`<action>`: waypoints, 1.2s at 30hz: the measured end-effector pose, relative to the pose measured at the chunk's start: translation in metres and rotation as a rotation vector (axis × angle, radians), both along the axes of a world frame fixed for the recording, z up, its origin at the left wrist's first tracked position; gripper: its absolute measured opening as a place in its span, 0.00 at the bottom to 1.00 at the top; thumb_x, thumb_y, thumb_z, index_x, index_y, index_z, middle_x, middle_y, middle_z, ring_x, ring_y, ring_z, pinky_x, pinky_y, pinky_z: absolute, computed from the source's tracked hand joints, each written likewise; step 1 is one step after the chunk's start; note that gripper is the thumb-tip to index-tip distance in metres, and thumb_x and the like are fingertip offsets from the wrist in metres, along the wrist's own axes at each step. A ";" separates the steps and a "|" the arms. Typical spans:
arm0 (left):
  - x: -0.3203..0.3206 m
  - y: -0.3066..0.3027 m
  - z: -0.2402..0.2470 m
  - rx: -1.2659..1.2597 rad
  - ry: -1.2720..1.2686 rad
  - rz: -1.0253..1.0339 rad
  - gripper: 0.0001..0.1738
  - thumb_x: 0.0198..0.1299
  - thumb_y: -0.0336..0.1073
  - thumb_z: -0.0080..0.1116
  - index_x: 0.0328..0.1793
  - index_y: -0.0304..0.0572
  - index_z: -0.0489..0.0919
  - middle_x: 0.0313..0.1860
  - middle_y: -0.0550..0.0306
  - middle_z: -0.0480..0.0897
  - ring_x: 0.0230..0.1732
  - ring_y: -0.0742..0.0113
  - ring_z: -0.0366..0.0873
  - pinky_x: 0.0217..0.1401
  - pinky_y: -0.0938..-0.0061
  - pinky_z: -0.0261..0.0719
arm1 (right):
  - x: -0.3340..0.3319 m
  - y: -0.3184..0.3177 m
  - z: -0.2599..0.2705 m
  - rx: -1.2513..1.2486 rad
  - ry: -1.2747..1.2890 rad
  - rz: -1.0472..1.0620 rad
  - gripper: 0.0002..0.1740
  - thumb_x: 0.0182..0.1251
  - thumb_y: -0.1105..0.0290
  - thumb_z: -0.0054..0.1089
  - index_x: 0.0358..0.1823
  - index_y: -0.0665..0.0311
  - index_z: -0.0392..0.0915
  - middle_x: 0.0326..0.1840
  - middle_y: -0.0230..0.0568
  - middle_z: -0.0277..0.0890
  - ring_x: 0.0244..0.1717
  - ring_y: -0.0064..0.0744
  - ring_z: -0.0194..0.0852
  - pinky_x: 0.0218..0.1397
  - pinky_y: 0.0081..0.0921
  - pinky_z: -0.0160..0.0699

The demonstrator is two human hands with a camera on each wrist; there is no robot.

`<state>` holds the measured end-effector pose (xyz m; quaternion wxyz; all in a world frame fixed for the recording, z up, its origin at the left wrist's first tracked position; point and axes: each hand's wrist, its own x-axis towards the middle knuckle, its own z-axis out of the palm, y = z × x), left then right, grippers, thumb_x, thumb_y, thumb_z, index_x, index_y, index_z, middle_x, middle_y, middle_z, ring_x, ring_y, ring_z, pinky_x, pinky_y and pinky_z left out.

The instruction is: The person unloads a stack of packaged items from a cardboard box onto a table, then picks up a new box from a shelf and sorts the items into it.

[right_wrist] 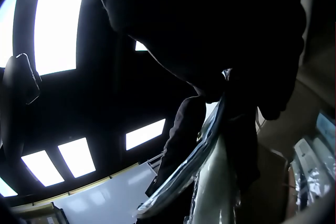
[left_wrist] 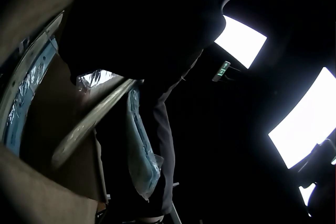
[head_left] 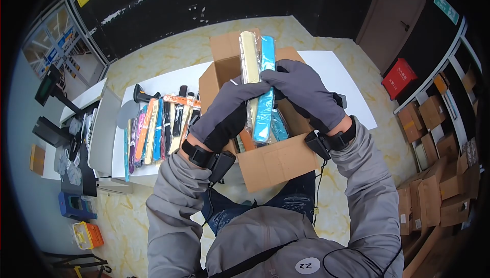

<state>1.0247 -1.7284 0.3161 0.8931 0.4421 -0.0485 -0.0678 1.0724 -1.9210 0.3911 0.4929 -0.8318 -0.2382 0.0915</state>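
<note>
Both gloved hands are raised over an open cardboard box (head_left: 278, 168). My left hand (head_left: 224, 107) grips a long, flat cream strip in clear plastic (head_left: 249, 56), its thumb lying across the front. Beside it, my right hand (head_left: 301, 86) pinches a matching blue strip in clear plastic (head_left: 264, 117) between thumb and fingers. The two strips stand side by side, lengthwise away from the body. In the left wrist view the cream strip (left_wrist: 89, 124) and blue strip (left_wrist: 140, 155) hang apart below the dark glove. More wrapped strips (right_wrist: 315, 166) lie inside the box.
Left of the box, many wrapped strips in several colours (head_left: 150, 130) lie on the white table (head_left: 352, 94), near a black handheld scanner (head_left: 145, 94). Cardboard boxes (head_left: 434, 191) fill the right side, by a red bin (head_left: 399, 78). Monitors (head_left: 48, 85) stand far left.
</note>
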 end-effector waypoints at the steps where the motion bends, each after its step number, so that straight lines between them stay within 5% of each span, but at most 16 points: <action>1: 0.001 0.000 0.000 -0.020 0.027 -0.014 0.27 0.75 0.36 0.71 0.73 0.26 0.78 0.57 0.46 0.89 0.51 0.60 0.92 0.57 0.66 0.92 | 0.002 -0.002 -0.002 -0.002 -0.007 -0.001 0.28 0.79 0.51 0.66 0.61 0.72 0.87 0.44 0.40 0.87 0.43 0.26 0.85 0.51 0.26 0.84; 7: 0.004 -0.001 -0.009 -0.278 -0.043 0.040 0.29 0.76 0.40 0.70 0.75 0.30 0.76 0.61 0.48 0.87 0.58 0.60 0.89 0.63 0.66 0.89 | 0.005 -0.007 -0.008 -0.014 -0.039 -0.026 0.28 0.79 0.51 0.69 0.61 0.72 0.87 0.44 0.39 0.87 0.43 0.25 0.84 0.51 0.25 0.83; 10: 0.008 0.000 -0.009 0.375 -0.255 0.220 0.23 0.88 0.44 0.50 0.79 0.40 0.76 0.65 0.47 0.86 0.66 0.56 0.87 0.75 0.57 0.84 | 0.007 -0.008 -0.011 0.004 -0.078 -0.043 0.27 0.79 0.53 0.69 0.61 0.72 0.87 0.44 0.39 0.87 0.43 0.25 0.84 0.52 0.25 0.83; 11: 0.006 0.000 -0.008 0.375 -0.253 0.221 0.23 0.88 0.44 0.50 0.79 0.40 0.76 0.65 0.47 0.86 0.66 0.56 0.87 0.75 0.57 0.84 | 0.007 -0.008 -0.012 0.003 -0.076 -0.041 0.27 0.79 0.53 0.69 0.61 0.72 0.87 0.44 0.39 0.87 0.43 0.25 0.84 0.52 0.25 0.83; 14: -0.003 0.001 -0.005 -0.312 -0.080 -0.036 0.25 0.76 0.36 0.68 0.73 0.31 0.78 0.61 0.47 0.86 0.59 0.57 0.88 0.66 0.64 0.89 | 0.009 -0.008 -0.014 -0.017 -0.129 -0.065 0.26 0.80 0.54 0.68 0.62 0.73 0.86 0.45 0.40 0.87 0.44 0.25 0.84 0.53 0.25 0.83; 18: 0.003 0.002 -0.006 -0.182 0.127 0.033 0.23 0.76 0.34 0.67 0.71 0.27 0.78 0.59 0.44 0.87 0.57 0.56 0.90 0.65 0.63 0.89 | 0.007 -0.007 -0.013 0.012 -0.081 -0.087 0.26 0.81 0.54 0.68 0.63 0.73 0.86 0.47 0.38 0.87 0.45 0.25 0.84 0.55 0.25 0.83; 26: 0.012 -0.001 -0.010 -0.064 0.093 0.135 0.23 0.76 0.33 0.67 0.70 0.26 0.79 0.59 0.43 0.88 0.54 0.57 0.91 0.62 0.64 0.91 | 0.013 -0.009 -0.019 0.202 0.020 -0.108 0.26 0.83 0.54 0.66 0.64 0.72 0.86 0.49 0.35 0.86 0.48 0.22 0.80 0.58 0.23 0.79; 36: 0.006 -0.005 -0.004 -0.064 0.096 0.180 0.23 0.76 0.33 0.68 0.70 0.26 0.80 0.60 0.44 0.89 0.54 0.60 0.92 0.61 0.67 0.92 | 0.015 -0.004 -0.023 0.121 -0.103 -0.066 0.29 0.82 0.51 0.67 0.66 0.71 0.85 0.51 0.40 0.89 0.51 0.27 0.84 0.60 0.26 0.82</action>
